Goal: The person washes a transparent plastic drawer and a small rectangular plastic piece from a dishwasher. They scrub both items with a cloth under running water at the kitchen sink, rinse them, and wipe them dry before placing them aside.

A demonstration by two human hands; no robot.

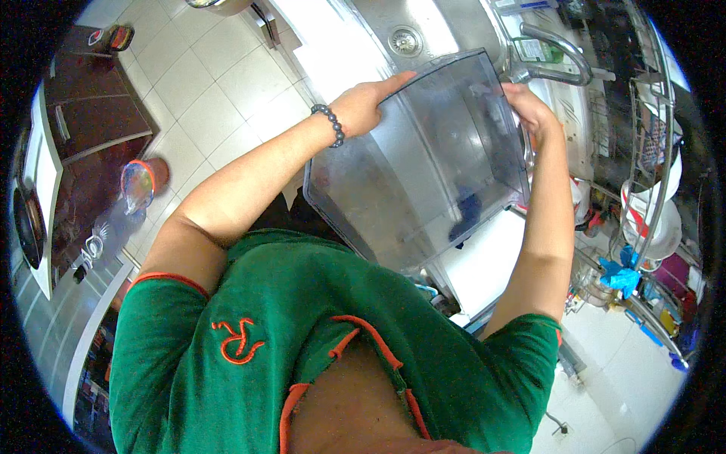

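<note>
Supporting a clear grey, rectangular plastic bin (416, 159) beyond the green, orange-trimmed shirt (302, 295) appears the step in hand. At the bin's left, the left hand (361, 107) closes on the rim; at its right, the right hand (535, 112) grips, fingers partly hidden. Any shift likely calls for even two-handed support. Beyond the bin lie a stainless-steel sink (463, 21) and curved metal faucet (581, 66).
</note>
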